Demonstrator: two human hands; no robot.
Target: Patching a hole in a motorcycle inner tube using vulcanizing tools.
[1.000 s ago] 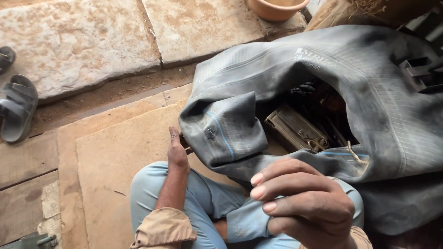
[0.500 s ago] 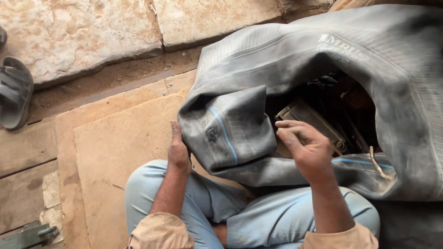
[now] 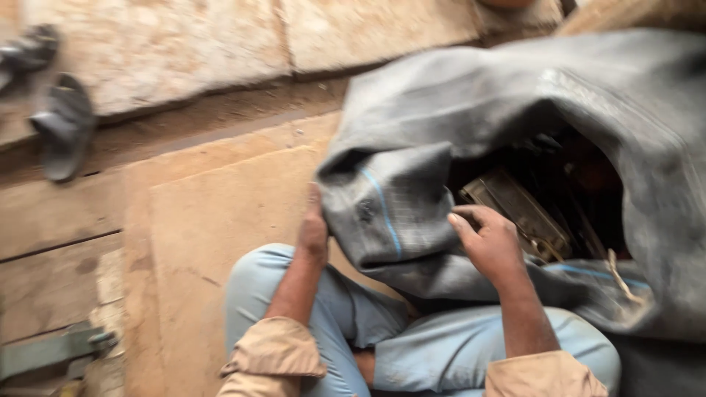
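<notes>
- Across the right half of the view lies a large grey rubber inner tube (image 3: 588, 95) with a thin blue line; it is folded over itself, its upper and right parts run out of frame, and the whole picture is smeared by motion.
- Under it, the wooden board floor (image 3: 213, 213) and the stone slabs (image 3: 184, 44) beyond are soft-edged; grain and joints are hard to read.
- On the person's lap, the light blue trousers (image 3: 441, 353) carry the lower fold of the tube, which hides part of the knees.
- Inside the tube's dark hollow sits a brownish boxy object (image 3: 515, 209); what it is cannot be made out, and most of it is shadowed.
- At the far left a dark sandal (image 3: 62, 125) lies on the floor, blurred; a second dark shape above it is cut by the frame edge.
- Right hand (image 3: 489, 239): fingers curled narrowly at the hollow's rim, against the folded rubber; whether it grips anything cannot be told.
- Left hand (image 3: 312, 228): pressed to the fold's left edge, its fingers hidden behind the rubber, so its grasp cannot be told.
</notes>
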